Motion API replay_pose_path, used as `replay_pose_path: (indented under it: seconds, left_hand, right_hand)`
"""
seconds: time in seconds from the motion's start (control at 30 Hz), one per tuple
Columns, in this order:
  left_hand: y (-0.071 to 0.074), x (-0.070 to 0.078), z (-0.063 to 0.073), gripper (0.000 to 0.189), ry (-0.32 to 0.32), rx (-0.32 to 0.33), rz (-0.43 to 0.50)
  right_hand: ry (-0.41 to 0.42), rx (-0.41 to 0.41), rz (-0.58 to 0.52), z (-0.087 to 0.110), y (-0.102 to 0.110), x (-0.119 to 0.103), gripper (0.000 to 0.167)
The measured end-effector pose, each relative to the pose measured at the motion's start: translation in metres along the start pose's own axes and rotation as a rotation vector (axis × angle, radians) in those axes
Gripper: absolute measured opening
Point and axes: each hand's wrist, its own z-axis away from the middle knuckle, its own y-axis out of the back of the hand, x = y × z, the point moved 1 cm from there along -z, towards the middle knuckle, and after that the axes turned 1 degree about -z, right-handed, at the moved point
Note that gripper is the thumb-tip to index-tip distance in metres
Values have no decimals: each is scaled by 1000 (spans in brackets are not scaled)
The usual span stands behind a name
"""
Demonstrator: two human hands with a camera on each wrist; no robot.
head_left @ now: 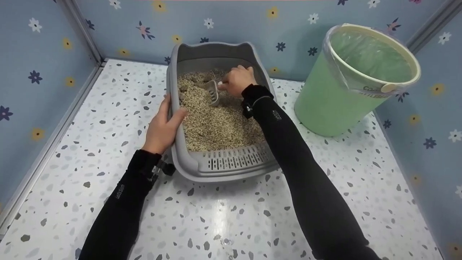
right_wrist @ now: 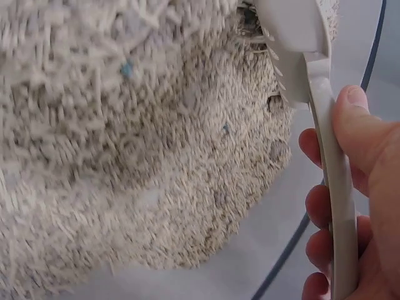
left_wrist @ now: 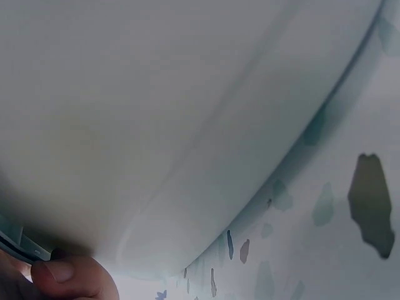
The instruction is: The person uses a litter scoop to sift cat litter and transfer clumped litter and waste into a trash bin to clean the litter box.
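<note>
A grey litter box (head_left: 223, 174) stands on the speckled floor, partly filled with tan, pellet-like cat litter (head_left: 216, 126). My left hand (head_left: 162, 126) grips the box's left rim, thumb over the edge and fingers along the outer wall; in the left wrist view the wall (left_wrist: 137, 125) fills much of the picture. My right hand (head_left: 238, 81) holds a pale slotted litter scoop (head_left: 213, 94) over the left-back part of the litter. In the right wrist view its handle (right_wrist: 340, 187) lies across curled fingers, and the slotted head touches the litter near the box wall.
A tall green bin (head_left: 325, 97) with a clear plastic liner (head_left: 375, 59) stands right of the litter box. Blue flowered wall panels (head_left: 238, 21) enclose the back and both sides. White floor (head_left: 223, 216) with grey specks stretches in front.
</note>
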Motion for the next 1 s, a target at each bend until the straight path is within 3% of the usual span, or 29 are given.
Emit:
replay_pose_path:
  seconds: [0.3,0.53,0.87,1.0]
  left_hand:
    - [2,2,0,93,2,1,-23]
    - [3,2,-1,94,10,7,-12]
    - [1,2,0,91,14,-3,-17]
    - [2,2,1,93,5,-5,-21]
  right_hand:
    - [5,-16,-101,12,-7,-9,45]
    - [-38,-17,-66,28,-6,-23,51]
    - [-39,-229,-60,53,1,-41,45]
    - [0,-219,-113,78,-2,-64,47]
